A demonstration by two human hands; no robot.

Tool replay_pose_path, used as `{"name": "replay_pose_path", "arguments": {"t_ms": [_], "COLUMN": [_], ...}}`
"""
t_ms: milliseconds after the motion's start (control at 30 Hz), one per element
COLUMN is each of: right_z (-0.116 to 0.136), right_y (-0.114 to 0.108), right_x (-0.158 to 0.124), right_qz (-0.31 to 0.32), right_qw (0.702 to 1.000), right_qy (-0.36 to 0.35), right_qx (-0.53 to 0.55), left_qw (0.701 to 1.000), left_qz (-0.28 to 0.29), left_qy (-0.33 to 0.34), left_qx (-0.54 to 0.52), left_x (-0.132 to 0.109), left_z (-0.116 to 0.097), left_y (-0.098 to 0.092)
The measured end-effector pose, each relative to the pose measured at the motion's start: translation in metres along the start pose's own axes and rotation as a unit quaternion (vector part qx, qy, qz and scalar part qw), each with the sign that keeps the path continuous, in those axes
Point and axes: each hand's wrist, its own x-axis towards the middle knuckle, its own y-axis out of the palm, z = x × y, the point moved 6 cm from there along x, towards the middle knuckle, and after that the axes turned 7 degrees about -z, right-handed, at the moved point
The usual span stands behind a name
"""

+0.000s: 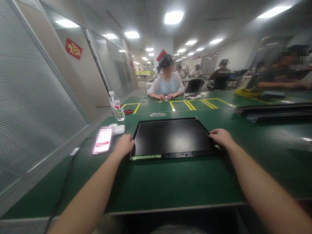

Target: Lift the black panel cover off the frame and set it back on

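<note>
A flat black display panel [172,136], like a monitor screen with a thin dark frame, lies face up in front of me. Along its near edge runs a green strip [145,157] on the left part. My left hand [124,144] grips the panel's left side, fingers closed at the edge. On the opposite side my right hand [222,138] pinches the right edge, its thumb and fingers pressed together there. The fingers under the panel are hidden.
Left of the panel are a lit phone [102,139], a white case [118,129], a water bottle [117,107] and red-handled scissors [128,111]. Small white pieces [158,114] lie behind it. Dark long parts [275,112] rest at right on the green table [175,185]. A person [167,83] sits opposite.
</note>
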Motion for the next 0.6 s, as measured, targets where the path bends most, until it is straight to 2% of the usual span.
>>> {"name": "replay_pose_path", "arguments": {"t_ms": [167,300,433,600], "right_z": [0.004,0.005,0.002,0.001], "right_y": [0.001,0.0,0.001,0.001], "right_x": [-0.003,-0.003,-0.002,-0.002], "right_qz": [-0.006,-0.016,-0.017,-0.023], "right_qw": [1.0,0.999,0.999,0.999], "right_qy": [-0.01,-0.015,-0.008,-0.007], "right_qx": [-0.014,-0.03,-0.029,-0.028], "left_qw": [0.999,0.988,0.939,0.873], "left_qz": [0.003,-0.021,-0.05,-0.066], "left_qy": [-0.018,-0.056,-0.155,-0.235], "left_qx": [-0.031,-0.14,-0.301,-0.422], "left_x": [-0.001,-0.001,-0.005,-0.01], "left_z": [-0.002,0.002,0.008,0.008], "left_y": [-0.001,-0.006,-0.011,-0.011]}}
